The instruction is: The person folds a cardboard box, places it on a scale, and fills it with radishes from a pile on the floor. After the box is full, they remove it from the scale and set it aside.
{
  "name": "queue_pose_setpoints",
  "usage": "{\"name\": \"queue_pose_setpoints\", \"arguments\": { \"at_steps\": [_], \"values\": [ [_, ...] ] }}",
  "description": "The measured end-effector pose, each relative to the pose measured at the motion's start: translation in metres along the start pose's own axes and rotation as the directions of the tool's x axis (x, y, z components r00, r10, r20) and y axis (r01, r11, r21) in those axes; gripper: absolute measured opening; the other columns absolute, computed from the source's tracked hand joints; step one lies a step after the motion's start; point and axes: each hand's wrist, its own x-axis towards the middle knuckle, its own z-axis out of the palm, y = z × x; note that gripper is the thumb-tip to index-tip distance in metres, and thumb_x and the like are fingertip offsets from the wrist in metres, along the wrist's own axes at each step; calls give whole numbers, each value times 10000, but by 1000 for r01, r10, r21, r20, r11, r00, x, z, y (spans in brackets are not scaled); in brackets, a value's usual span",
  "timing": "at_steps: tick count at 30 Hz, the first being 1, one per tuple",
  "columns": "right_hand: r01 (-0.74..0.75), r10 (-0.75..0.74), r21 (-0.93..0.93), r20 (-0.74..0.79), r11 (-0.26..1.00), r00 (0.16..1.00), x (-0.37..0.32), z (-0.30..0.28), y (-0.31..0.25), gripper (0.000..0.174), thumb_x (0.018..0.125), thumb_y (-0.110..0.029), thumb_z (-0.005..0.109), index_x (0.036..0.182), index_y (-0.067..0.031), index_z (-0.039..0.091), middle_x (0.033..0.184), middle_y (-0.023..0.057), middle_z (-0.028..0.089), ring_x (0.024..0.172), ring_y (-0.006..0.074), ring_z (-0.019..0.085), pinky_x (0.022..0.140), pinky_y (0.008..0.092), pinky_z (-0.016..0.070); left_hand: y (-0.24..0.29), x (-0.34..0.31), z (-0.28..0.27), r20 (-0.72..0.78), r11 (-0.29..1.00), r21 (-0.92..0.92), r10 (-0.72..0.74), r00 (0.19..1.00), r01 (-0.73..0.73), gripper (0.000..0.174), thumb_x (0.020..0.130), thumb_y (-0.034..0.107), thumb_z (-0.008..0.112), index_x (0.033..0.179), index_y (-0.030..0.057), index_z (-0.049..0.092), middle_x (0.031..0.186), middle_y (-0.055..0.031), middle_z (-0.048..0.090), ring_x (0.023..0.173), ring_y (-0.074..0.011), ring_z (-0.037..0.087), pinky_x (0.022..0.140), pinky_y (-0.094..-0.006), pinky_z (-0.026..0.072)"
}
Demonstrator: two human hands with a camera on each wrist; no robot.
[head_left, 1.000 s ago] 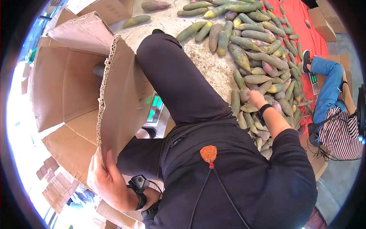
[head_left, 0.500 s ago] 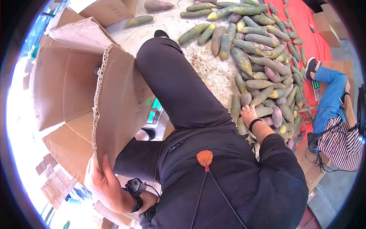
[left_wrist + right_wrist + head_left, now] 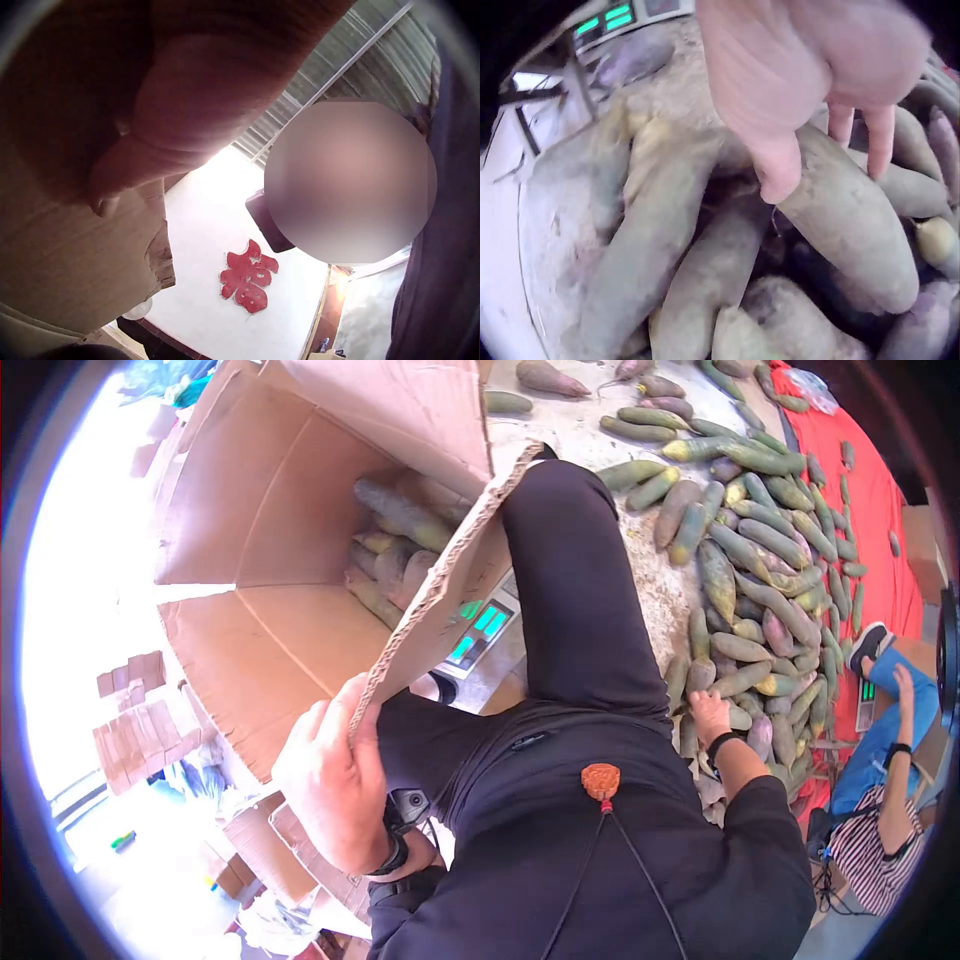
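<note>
My left hand [image 3: 335, 790] grips the upper edge of a cardboard box [image 3: 250, 540], thumb on one side of the flap and fingers on the other. Inside the box lie several long green-and-purple radishes [image 3: 405, 515]. In the left wrist view the fingers [image 3: 202, 112] shade the cardboard [image 3: 82, 255]. My right hand [image 3: 712, 718] is at the near edge of a heap of radishes [image 3: 770, 540]. Seen from the right wrist, its thumb [image 3: 778, 169] and fingers straddle a thick grey-green radish [image 3: 855, 225], which lies among the others.
A scale [image 3: 482, 635] with a green display stands beside the box, by my bent leg [image 3: 580, 590]. Another person [image 3: 885, 790] sits at the far right near a red cloth [image 3: 870, 530]. Flattened cardboard [image 3: 145, 730] lies at left.
The head view has swung left, bringing the radishes in the box into sight. My right hand has drawn nearer my body along the heap. My left hand keeps its hold on the flap.
</note>
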Motion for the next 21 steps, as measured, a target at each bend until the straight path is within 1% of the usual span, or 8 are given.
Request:
{"name": "queue_pose_setpoints", "arguments": {
  "at_steps": [2,4,9,12,14,16,18,21],
  "values": [
    [-26,31,92,-53,995,998,2,-14,8,437,700,-71,707,1074,-114,485,1115,61,557,1061,300,528,815,424,492,-2,-1,1,-9,1000,-6,-5,1000,5,185,828,145,627,988,59,662,677,-105,544,639,-271,568,576,-360,437],
    [-47,93,229,-194,972,976,3,-19,14,260,819,-197,602,1037,-101,500,1059,82,558,1027,319,531,785,445,498,-3,-2,1,-5,1000,11,18,1000,-18,190,824,146,624,994,70,660,686,-101,551,647,-268,572,580,-361,440],
    [-14,306,630,-357,776,883,3,-30,25,589,674,-86,706,1205,-31,457,1169,170,534,1052,388,494,892,436,436,-3,-3,1,-12,998,49,36,999,-35,212,802,131,627,1007,84,654,705,-89,568,667,-263,581,582,-362,443],
    [52,410,778,-386,627,826,16,-40,35,606,674,-84,705,1219,-18,450,1168,205,536,1072,397,498,910,418,431,-4,-3,1,-13,998,47,46,999,-45,228,786,119,633,1011,88,652,710,-83,574,673,-258,584,585,-362,446],
    [114,431,809,-420,576,799,17,-79,40,576,698,-67,699,1216,-17,452,1131,183,555,1066,329,530,915,371,431,-5,-2,1,-33,998,47,53,998,-51,234,780,115,636,1012,89,652,710,-80,576,674,-255,585,587,-361,448],
    [409,423,860,-508,306,751,12,-131,43,534,725,-40,688,1206,-18,455,1114,126,545,1045,233,530,913,330,426,-6,-2,1,-25,997,49,62,998,-61,259,759,101,649,1017,90,648,716,-78,580,678,-254,587,594,-362,454],
    [521,441,791,-612,322,657,-7,-200,41,505,751,-12,665,1210,-21,453,1111,86,522,1034,176,502,919,308,414,-3,-2,-2,-22,999,35,40,999,-39,212,788,121,640,993,67,653,715,-103,584,684,-278,593,602,-367,455],
    [748,410,641,-737,173,537,-53,-303,31,488,792,4,634,1240,-11,443,1163,86,520,1069,174,508,949,306,402,-2,-2,-3,-23,999,22,31,999,-30,178,816,141,632,966,49,658,712,-125,587,689,-302,599,609,-374,456]
  ]
}}
